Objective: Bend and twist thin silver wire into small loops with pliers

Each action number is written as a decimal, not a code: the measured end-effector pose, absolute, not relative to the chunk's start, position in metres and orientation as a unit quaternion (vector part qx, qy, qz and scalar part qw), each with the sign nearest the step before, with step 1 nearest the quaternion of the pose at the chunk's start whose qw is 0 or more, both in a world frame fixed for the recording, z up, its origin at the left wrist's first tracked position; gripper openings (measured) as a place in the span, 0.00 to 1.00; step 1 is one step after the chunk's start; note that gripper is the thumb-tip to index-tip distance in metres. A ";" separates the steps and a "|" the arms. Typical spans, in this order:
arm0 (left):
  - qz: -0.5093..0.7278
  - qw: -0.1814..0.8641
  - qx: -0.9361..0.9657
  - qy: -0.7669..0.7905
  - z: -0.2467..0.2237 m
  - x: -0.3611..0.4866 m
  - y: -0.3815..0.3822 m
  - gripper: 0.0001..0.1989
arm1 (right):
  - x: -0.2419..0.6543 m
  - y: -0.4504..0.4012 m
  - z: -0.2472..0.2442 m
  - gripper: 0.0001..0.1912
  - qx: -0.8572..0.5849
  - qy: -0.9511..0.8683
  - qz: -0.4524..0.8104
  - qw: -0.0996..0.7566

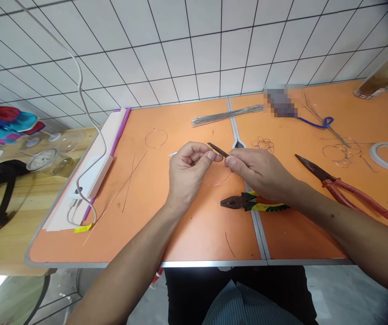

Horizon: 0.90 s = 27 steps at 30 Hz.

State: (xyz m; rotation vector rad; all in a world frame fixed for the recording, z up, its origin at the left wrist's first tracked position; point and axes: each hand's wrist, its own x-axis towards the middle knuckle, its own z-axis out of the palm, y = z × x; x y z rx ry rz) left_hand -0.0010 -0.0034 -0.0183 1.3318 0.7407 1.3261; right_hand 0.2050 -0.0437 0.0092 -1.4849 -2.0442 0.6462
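Note:
My left hand (191, 170) is closed in a pinch, thumb against forefinger, at the end of a thin wire loop (220, 184). The loop hangs below and between my hands, with a pinkish stretch along its lower curve. My right hand (258, 169) is closed around a dark, slim, pointed tool (218, 149), its tip pointing left, close to my left fingertips. My grip hides the rest of the tool, so its exact kind does not show. Combination pliers (236, 201) with yellow-green handles lie under my right wrist. To the right rest red-handled pliers (338, 185).
A bundle of straight wires (221, 117) lies near the tiled wall. Wire ring (156, 138) and crossed wires (126, 185) lie left, beside a white power strip (90, 185) with a cable. At right are a tape roll (376, 158) and a glass (376, 83).

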 end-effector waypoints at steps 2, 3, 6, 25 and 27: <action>0.555 0.529 0.560 0.313 -0.018 -0.001 -0.004 0.17 | 0.204 -0.044 0.009 0.27 -0.553 -0.761 0.224 0.255; 0.554 0.527 0.562 0.317 -0.018 -0.001 -0.004 0.17 | 0.204 -0.044 0.009 0.27 -0.552 -0.764 0.217 0.253; 0.551 0.514 0.569 0.329 -0.019 -0.001 -0.005 0.17 | 0.204 -0.044 0.009 0.27 -0.553 -0.770 0.204 0.246; 0.532 0.515 0.577 0.345 -0.023 -0.002 -0.004 0.17 | 0.196 -0.039 -0.003 0.24 -0.596 -0.768 0.075 0.223; 0.535 0.482 0.585 0.372 -0.023 -0.003 -0.001 0.15 | 0.197 -0.037 -0.005 0.23 -0.601 -0.761 0.100 0.223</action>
